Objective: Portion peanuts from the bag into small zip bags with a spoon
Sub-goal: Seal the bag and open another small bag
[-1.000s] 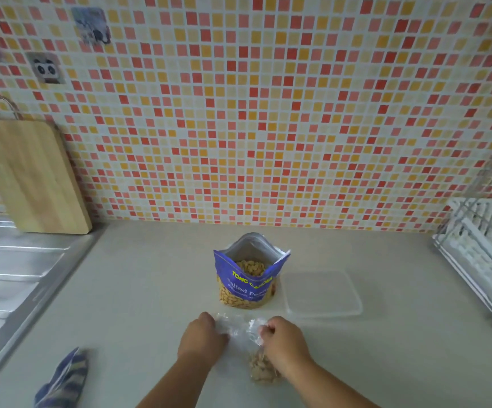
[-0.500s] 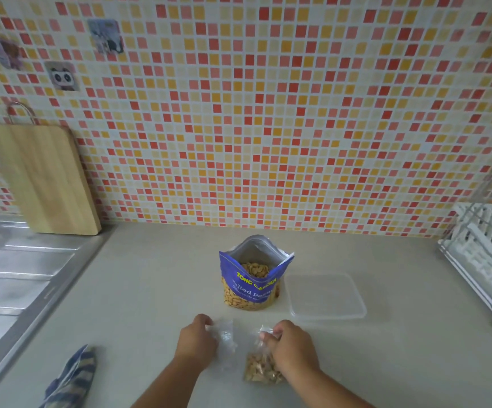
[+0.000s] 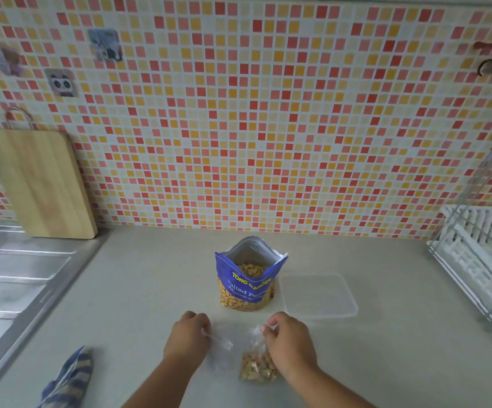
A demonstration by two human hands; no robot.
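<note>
At the frame's lower centre, the right hand pinches a filled zip bag by its top, likely to seal it; the left hand pinches an empty zip bag flat on the tabletop, below the open peanut bag.

Cutting board (upright), striped cloth

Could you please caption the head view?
Right hand pinches a peanut-filled clear zip bag; left hand holds an empty one.

"TONG GARDEN" in yellow, partly hidden "Salted Pea…" in white beneath, on blue peanut bag at twelve o'clock of the hands.
</note>
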